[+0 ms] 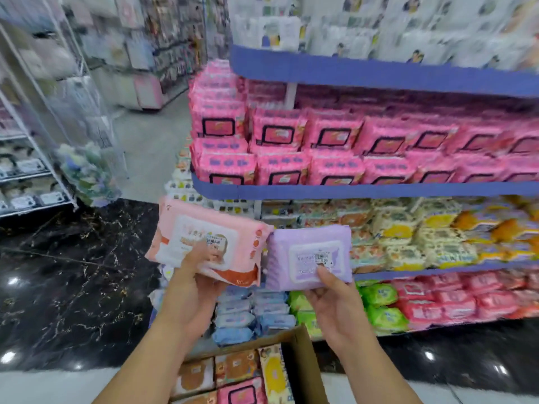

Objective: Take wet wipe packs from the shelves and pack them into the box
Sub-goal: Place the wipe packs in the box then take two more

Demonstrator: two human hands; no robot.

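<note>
Holding one pack each, both hands are raised in front of the shelving, above the box

Left hand (pixel 191 293): grips a peach-pink wet wipe pack (pixel 210 243) from below. The thumb presses on the white flip lid beside a price label; the fingers are hidden behind the pack. The pack is tilted, right end lower.

Right hand (pixel 335 307): grips a lilac wet wipe pack (pixel 309 255) at its lower edge, thumb on the white lid, fingers underneath. The lilac pack sits just beside the peach-pink one, to its right; whether their ends touch cannot be told.

Cardboard box (pixel 303 360): positioned below the forearms, open at the top. The packs inside (pixel 233 371) lie flat, side by side: brown-and-white ones, a pink one with a black-rimmed lid, and a yellow-printed one against the right wall.

Blue-edged shelf (pixel 350 190): carries pink packs (pixel 335 153) stacked in two layers, lids facing outward. The level beneath holds yellow and orange packs (pixel 423 234). The lowest level holds, from left to right, pale blue packs (pixel 242 316), green packs (pixel 382 304) and red-pink packs (pixel 455 301). The top level carries white packaged goods; their print is too blurred to read.

Floor (pixel 73 272): glossy black marble with pale veins, to the left of the shelving
</note>
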